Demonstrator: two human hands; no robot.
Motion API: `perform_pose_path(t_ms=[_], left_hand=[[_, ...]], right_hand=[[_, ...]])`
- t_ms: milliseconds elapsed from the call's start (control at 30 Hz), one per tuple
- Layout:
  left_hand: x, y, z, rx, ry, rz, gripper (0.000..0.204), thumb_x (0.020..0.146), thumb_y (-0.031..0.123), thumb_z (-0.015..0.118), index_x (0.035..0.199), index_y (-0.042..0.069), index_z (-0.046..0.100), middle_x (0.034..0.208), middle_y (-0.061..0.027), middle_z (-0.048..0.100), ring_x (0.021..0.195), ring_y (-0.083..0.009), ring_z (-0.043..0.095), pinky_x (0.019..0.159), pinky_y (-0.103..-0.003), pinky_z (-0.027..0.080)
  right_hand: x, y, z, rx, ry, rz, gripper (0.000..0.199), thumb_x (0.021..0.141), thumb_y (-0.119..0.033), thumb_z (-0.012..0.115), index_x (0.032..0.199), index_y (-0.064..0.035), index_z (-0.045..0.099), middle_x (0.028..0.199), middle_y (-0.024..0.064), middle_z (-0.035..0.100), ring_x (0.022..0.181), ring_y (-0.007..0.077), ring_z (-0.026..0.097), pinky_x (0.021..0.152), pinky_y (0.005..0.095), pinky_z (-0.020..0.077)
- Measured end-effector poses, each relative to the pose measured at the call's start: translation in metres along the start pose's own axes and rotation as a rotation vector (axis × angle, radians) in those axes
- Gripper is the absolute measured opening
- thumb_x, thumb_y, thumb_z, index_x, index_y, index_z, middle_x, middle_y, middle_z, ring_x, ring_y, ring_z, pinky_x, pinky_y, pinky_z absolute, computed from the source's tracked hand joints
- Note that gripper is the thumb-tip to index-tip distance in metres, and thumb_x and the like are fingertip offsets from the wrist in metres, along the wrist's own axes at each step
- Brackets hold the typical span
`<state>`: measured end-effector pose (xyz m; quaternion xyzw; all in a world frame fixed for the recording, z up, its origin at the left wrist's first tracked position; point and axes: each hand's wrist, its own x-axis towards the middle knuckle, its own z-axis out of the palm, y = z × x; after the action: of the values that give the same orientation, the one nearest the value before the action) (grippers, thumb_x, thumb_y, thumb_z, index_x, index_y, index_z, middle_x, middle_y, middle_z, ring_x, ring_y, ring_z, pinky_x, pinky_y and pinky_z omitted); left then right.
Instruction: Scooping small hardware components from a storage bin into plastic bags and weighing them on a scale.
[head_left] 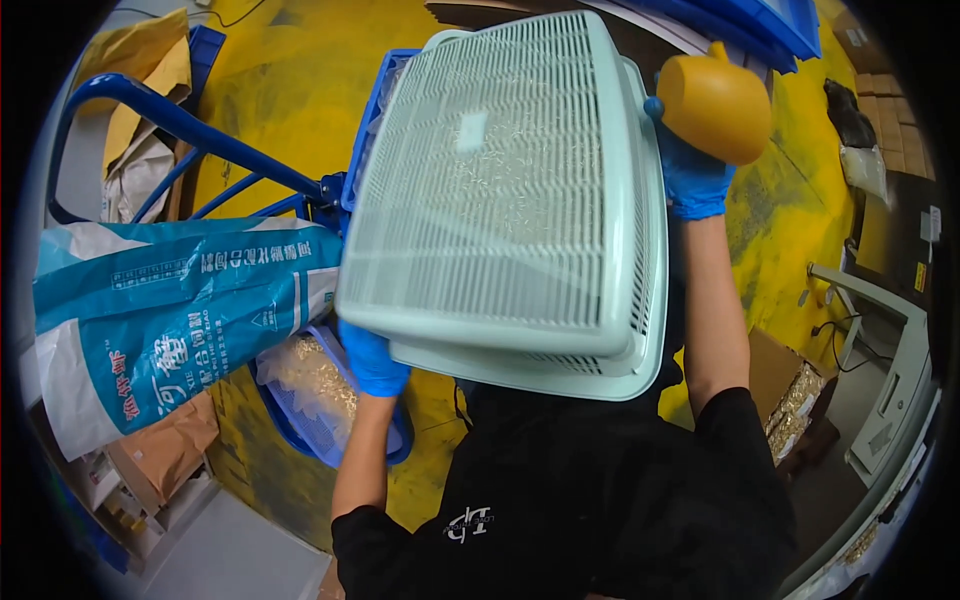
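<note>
A large pale green slatted plastic basket (pixel 480 250) is tilted in front of my body, its slatted face turned up toward me. Small pale grains show behind or on its slats, and a second rim along its right side suggests another basket or tray against it. My left hand (pixel 375 362), in a blue glove, grips its near left corner; the fingertips are hidden under it. My right hand (pixel 695 178), also blue-gloved, is closed around a yellow-orange cup (pixel 715 108) beside the basket's right rim. The cup's rounded side faces me.
A blue-and-white printed sack (pixel 185 310) lies at left by a blue tubular cart handle (pixel 170 120). Below it, a blue basket (pixel 385 430) holds clear plastic and pale grains. A blue crate (pixel 375 110) stands behind the green basket. A grey scale-like frame (pixel 890 380) and open carton (pixel 775 385) stand right.
</note>
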<state>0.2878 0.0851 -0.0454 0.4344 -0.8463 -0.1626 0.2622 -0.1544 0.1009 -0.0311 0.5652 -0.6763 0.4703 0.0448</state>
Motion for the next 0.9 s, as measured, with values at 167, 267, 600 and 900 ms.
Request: perform_pose_path(t_ms=[167, 267, 600, 900], left_hand=[[0.047, -0.051, -0.054, -1.016, 0.319, -0.359, 0.027, 0.083, 0.007, 0.053, 0.107, -0.005, 0.053, 0.104, -0.0104, 0.056, 0.088, -0.0217, 0.055, 0.078, -0.033, 0.044], [0.094, -0.041, -0.08, -0.434, 0.732, -0.297, 0.033, 0.085, 0.011, 0.052, 0.115, -0.002, 0.05, 0.117, -0.0133, 0.05, 0.099, -0.0207, 0.051, 0.084, -0.03, 0.043], [0.192, 0.039, -0.118, -0.805, 0.901, -0.025, 0.039, 0.077, 0.002, 0.062, 0.113, -0.003, 0.049, 0.111, -0.0153, 0.054, 0.092, -0.0247, 0.056, 0.081, -0.035, 0.049], [0.212, 0.049, -0.131, -1.036, 0.754, -0.253, 0.053, 0.066, -0.014, 0.056, 0.115, 0.002, 0.048, 0.113, -0.014, 0.053, 0.096, -0.0283, 0.056, 0.084, -0.036, 0.047]], right_hand=[[0.057, -0.03, -0.009, -0.676, 0.026, -0.197, 0.043, 0.085, -0.036, 0.047, 0.119, -0.0092, 0.043, 0.114, 0.0143, 0.051, 0.106, 0.0297, 0.048, 0.092, 0.0384, 0.0368], [0.095, -0.09, -0.031, -0.555, -0.059, -0.266, 0.038, 0.073, -0.048, 0.061, 0.095, -0.0177, 0.053, 0.089, -0.0002, 0.058, 0.086, 0.0217, 0.057, 0.073, 0.0348, 0.0447], [0.13, -0.123, -0.036, 0.522, -0.095, -0.081, 0.045, 0.075, -0.047, 0.059, 0.101, -0.0106, 0.054, 0.094, 0.0012, 0.057, 0.088, 0.0189, 0.053, 0.08, 0.0291, 0.0439], [0.098, -0.097, -0.081, 2.054, -0.305, 0.685, 0.074, 0.083, -0.054, 0.036, 0.137, -0.0075, 0.013, 0.139, 0.0231, 0.014, 0.121, 0.0568, 0.012, 0.094, 0.0686, 0.0185]])
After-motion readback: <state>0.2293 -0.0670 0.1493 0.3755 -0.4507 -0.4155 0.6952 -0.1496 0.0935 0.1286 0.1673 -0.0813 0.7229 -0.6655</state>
